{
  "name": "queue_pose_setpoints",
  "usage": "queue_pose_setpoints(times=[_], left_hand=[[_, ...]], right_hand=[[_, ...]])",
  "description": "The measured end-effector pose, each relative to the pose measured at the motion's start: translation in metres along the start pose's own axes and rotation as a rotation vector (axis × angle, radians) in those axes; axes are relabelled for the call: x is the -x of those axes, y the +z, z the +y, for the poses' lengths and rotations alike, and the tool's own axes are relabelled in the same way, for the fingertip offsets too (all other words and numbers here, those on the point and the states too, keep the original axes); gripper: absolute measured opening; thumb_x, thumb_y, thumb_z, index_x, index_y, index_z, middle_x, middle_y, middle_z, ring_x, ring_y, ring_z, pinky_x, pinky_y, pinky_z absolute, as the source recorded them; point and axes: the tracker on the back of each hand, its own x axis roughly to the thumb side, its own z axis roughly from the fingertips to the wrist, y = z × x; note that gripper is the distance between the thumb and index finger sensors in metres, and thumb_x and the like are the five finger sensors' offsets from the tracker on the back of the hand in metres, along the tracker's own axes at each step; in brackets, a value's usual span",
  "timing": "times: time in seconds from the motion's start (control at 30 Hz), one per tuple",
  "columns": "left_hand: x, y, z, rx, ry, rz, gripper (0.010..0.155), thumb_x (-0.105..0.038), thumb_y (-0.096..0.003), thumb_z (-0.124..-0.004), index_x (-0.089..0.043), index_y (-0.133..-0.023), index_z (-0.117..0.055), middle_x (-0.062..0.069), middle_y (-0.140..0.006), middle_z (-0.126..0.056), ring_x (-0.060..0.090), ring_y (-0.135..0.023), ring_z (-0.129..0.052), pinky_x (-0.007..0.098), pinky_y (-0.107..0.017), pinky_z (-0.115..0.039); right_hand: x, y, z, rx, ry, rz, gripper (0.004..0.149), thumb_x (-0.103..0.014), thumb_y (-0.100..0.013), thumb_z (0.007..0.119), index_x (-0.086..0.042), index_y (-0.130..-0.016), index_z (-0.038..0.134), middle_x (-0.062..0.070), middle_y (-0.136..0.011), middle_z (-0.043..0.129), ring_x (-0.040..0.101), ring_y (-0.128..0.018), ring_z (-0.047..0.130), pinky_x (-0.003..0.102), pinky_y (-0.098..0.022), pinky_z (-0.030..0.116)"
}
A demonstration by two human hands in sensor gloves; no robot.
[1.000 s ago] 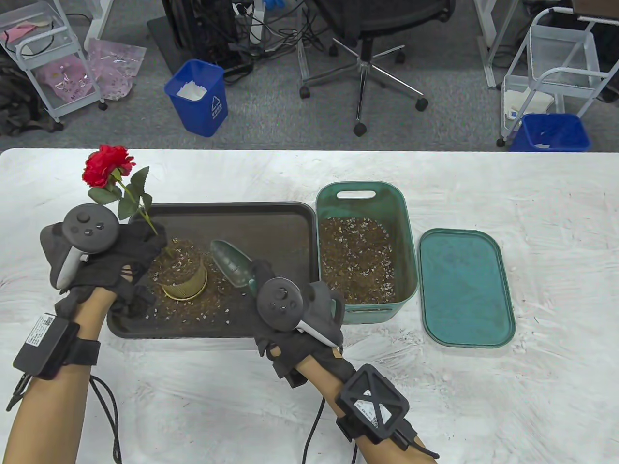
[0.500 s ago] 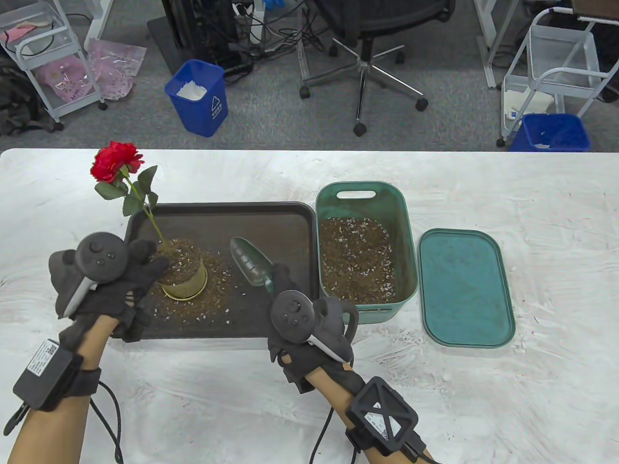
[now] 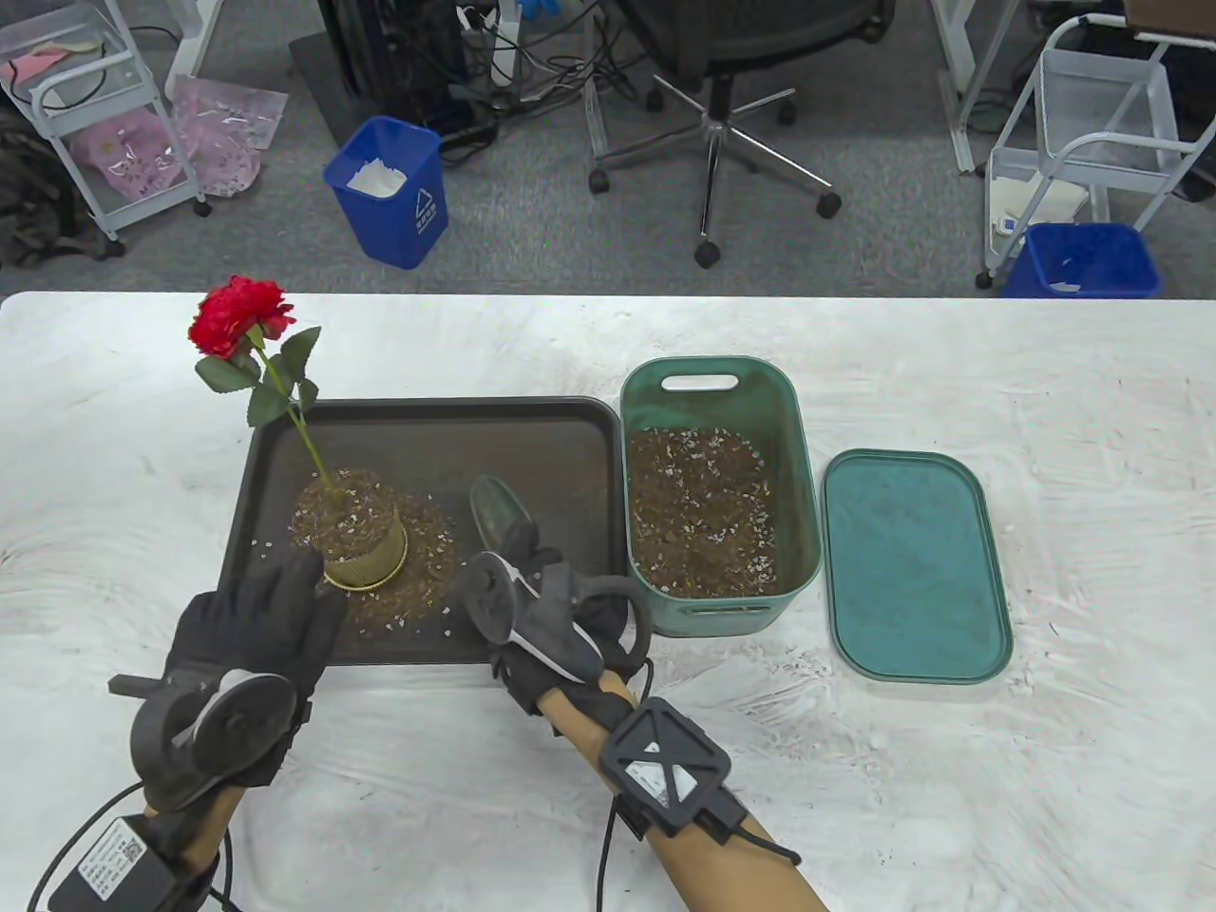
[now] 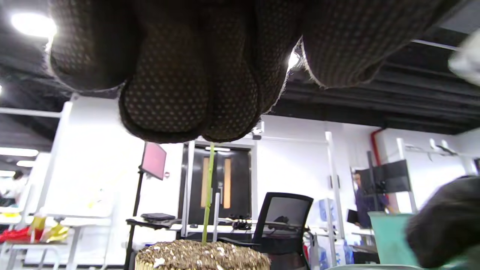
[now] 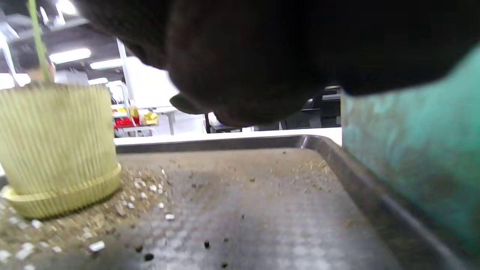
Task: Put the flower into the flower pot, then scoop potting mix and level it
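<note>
Since the earlier frames the left hand (image 3: 249,635) has let go of the flower and drawn back toward the near edge of the tray (image 3: 570,418), and the right hand (image 3: 546,617) has pulled the scoop (image 3: 501,513) nearer and turned over onto its side. The left hand now lies flat with its fingers (image 4: 165,86) straight and together, reaching toward the flower pot (image 3: 366,556) without gripping anything. The right hand's fingers are curled round the scoop's handle; the bowl of the scoop points away from the person, its long axis running roughly near to far over the tray, just right of the pot. The flower (image 3: 239,315) stands by itself in the pot: its green stem (image 4: 207,195) rises from the heaped potting mix (image 3: 344,503) and leans up and to the left, so the red bloom sits beyond the tray's far left corner. The pot is ribbed and yellowish, sits in the left half of the tray, and has loose mix scattered round its base (image 5: 56,202). Just right of the tray stands a green bin (image 3: 796,456), partly filled with mix, its wall close beside the right hand. The bin's lid (image 3: 912,570) lies flat on the white table (image 3: 1045,399) just to the right of it. Between scoop and bin the tray's right rim intervenes.
</note>
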Motion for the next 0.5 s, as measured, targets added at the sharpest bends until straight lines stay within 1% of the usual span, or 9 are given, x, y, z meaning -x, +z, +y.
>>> queue_pose_setpoints(times=[0.03, 0.07, 0.13, 0.23, 0.33, 0.5], left_hand=[[-0.002, 0.002, -0.003, 0.005, -0.039, -0.022, 0.056, -0.054, -0.0372, -0.083, -0.021, -0.08, -0.095, 0.001, -0.066, -0.105, 0.026, -0.044, -0.111, 0.043, -0.042, -0.091], [-0.003, 0.003, -0.004, 0.004, -0.058, -0.031, 0.056, -0.054, -0.0371, -0.083, -0.021, -0.08, -0.094, 0.001, -0.066, -0.105, 0.026, -0.044, -0.111, 0.043, -0.042, -0.092], [-0.005, 0.005, -0.011, 0.015, -0.083, -0.042, 0.056, -0.054, -0.0374, -0.082, -0.021, -0.081, -0.094, 0.001, -0.067, -0.105, 0.026, -0.045, -0.111, 0.043, -0.042, -0.091], [-0.006, 0.006, -0.019, 0.044, -0.097, -0.05, 0.057, -0.054, -0.0375, -0.082, -0.021, -0.082, -0.093, 0.001, -0.069, -0.104, 0.027, -0.047, -0.111, 0.044, -0.044, -0.091], [-0.006, 0.007, -0.021, 0.053, -0.101, -0.057, 0.056, -0.054, -0.0373, -0.082, -0.021, -0.082, -0.093, 0.001, -0.069, -0.104, 0.027, -0.047, -0.111, 0.044, -0.044, -0.091], [-0.008, 0.008, -0.02, 0.054, -0.091, -0.063, 0.056, -0.054, -0.0374, -0.082, -0.021, -0.081, -0.093, 0.001, -0.068, -0.104, 0.027, -0.047, -0.111, 0.044, -0.044, -0.091]], right_hand=[[-0.008, -0.009, 0.008, -0.002, 0.04, 0.009, 0.059, -0.033, -0.042, 0.076, -0.003, -0.091, 0.06, 0.016, -0.067, 0.095, 0.016, -0.014, 0.102, 0.034, 0.002, 0.094], [-0.012, -0.013, 0.012, -0.004, 0.061, 0.019, 0.059, -0.033, -0.043, 0.075, -0.003, -0.091, 0.06, 0.016, -0.067, 0.095, 0.016, -0.014, 0.102, 0.034, 0.002, 0.094], [-0.021, -0.03, 0.023, -0.023, 0.108, 0.062, 0.06, -0.034, -0.043, 0.075, -0.004, -0.092, 0.059, 0.016, -0.067, 0.095, 0.015, -0.014, 0.102, 0.034, 0.002, 0.094], [-0.026, -0.046, 0.032, -0.008, 0.14, 0.1, 0.06, -0.034, -0.043, 0.074, -0.004, -0.093, 0.059, 0.016, -0.066, 0.096, 0.017, -0.014, 0.103, 0.036, 0.001, 0.094], [-0.03, -0.054, 0.037, -0.015, 0.165, 0.125, 0.06, -0.035, -0.043, 0.074, -0.004, -0.093, 0.059, 0.016, -0.066, 0.096, 0.019, -0.015, 0.104, 0.037, 0.0, 0.094], [-0.033, -0.06, 0.045, -0.051, 0.253, 0.131, 0.061, -0.037, -0.043, 0.073, -0.005, -0.094, 0.058, 0.014, -0.067, 0.097, 0.022, -0.02, 0.105, 0.04, -0.005, 0.095]])
